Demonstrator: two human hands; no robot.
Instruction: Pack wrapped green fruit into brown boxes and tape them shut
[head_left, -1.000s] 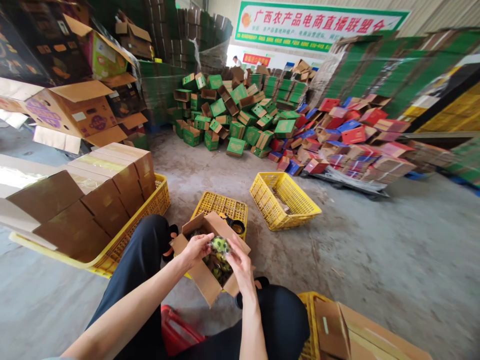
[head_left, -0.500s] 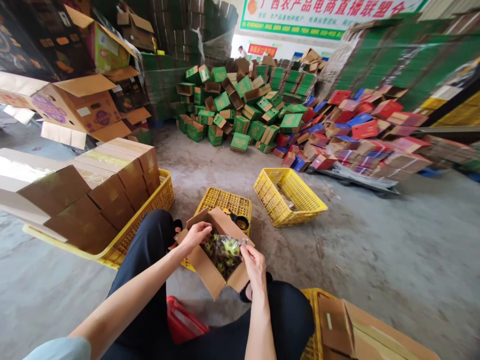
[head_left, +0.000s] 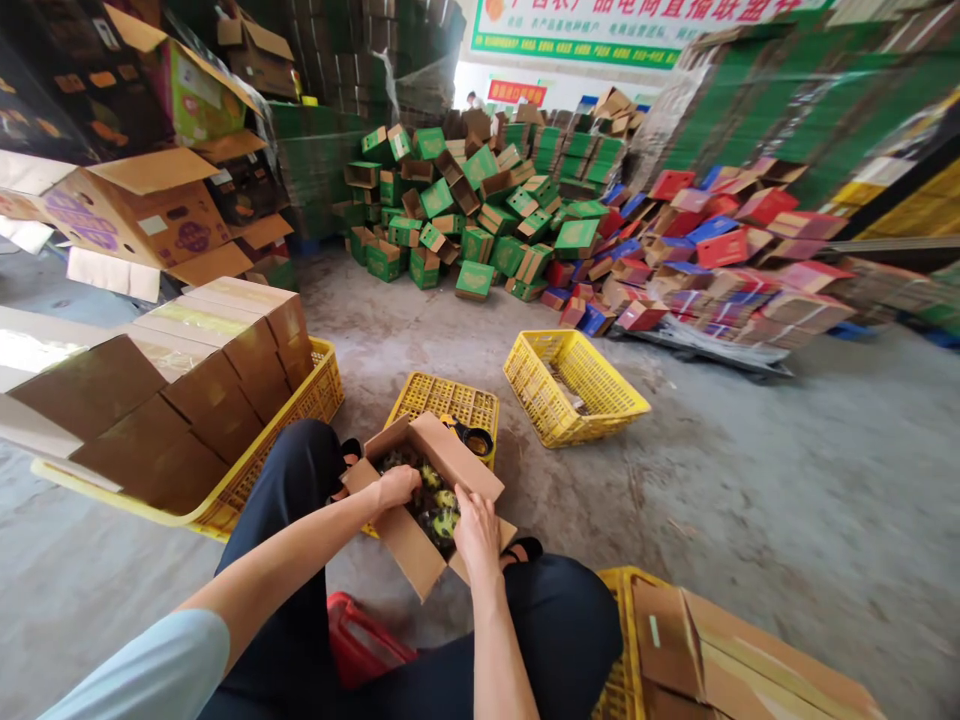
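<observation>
An open cardboard box stands between my knees on a yellow crate, its flaps spread outward. Inside lie green and dark fruits in clear plastic, among them a clear bag of green fruit near the front right. My right hand reaches over the right side of the box, fingers closed at the edge of that bag. From the left, my left hand dips into the box with bent fingers; its fingertips are hidden among the fruit. A black-and-yellow tape dispenser rests on the crate behind the box.
The yellow crate under the box is partly covered. Closed cartons fill a crate at left; another crate with cartons stands at lower right. A yellow basket is ahead. Something red lies below. Green boxes are piled behind.
The clear bag of green fruit has gone down from between both hands into the box. Both hands have lowered, the left one reaching in among the fruit.
</observation>
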